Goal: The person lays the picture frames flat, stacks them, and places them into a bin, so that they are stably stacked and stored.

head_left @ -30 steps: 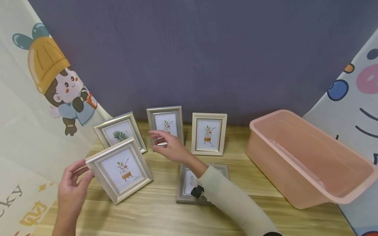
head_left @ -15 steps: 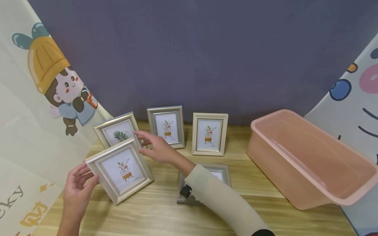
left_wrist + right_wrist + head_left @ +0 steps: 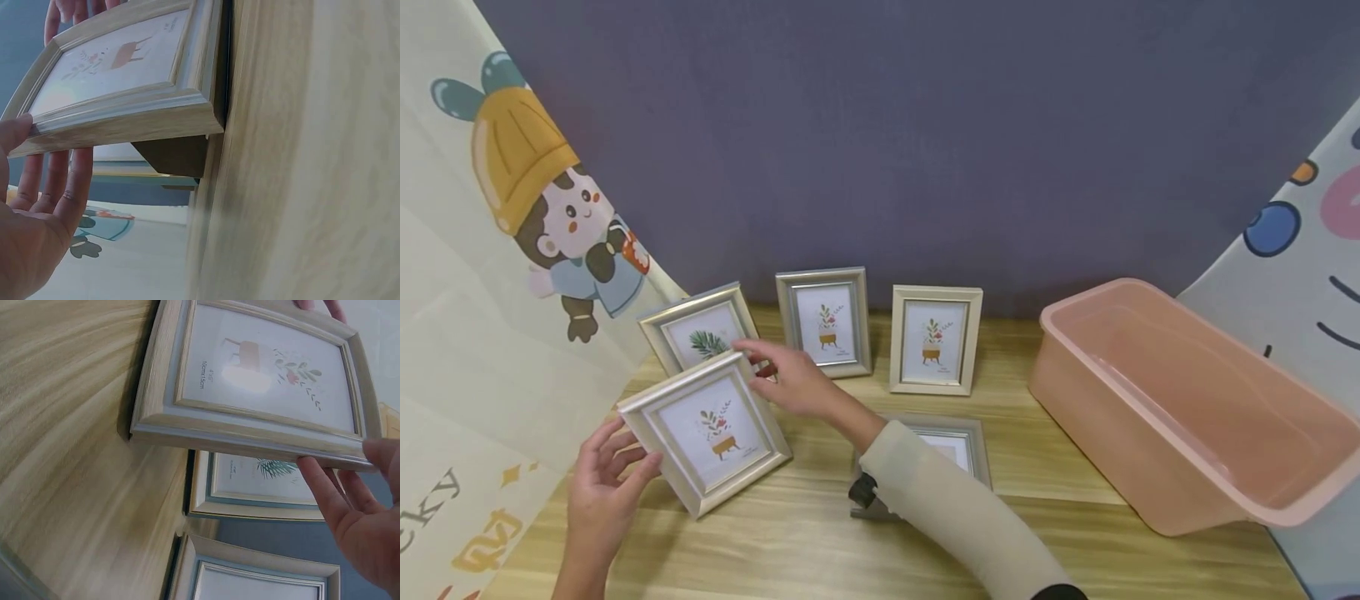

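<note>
Wooden tabletop (image 3: 775, 546): left hand (image 3: 606, 483) and right hand (image 3: 793, 379) pinch a tilted, perhaps silvery frame (image 3: 711, 437).

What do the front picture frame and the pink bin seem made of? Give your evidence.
Front picture frame: perhaps wood or moulded plastic; satin, pale metallic finish, fine grainy streaks close up.
Pink bin: probably moulded plastic; smooth, slightly glossy, soft highlights inside.

Head view: sprig-print frame (image 3: 696, 329) part. hidden behind front frame (image 3: 707, 433); flat frame (image 3: 967, 444) part. covered by R sleeve (image 3: 962, 517); pink bin (image 3: 1105, 408) clipped, RH edge; front frame's caption (image 3: 742, 451) too small to read.
</note>
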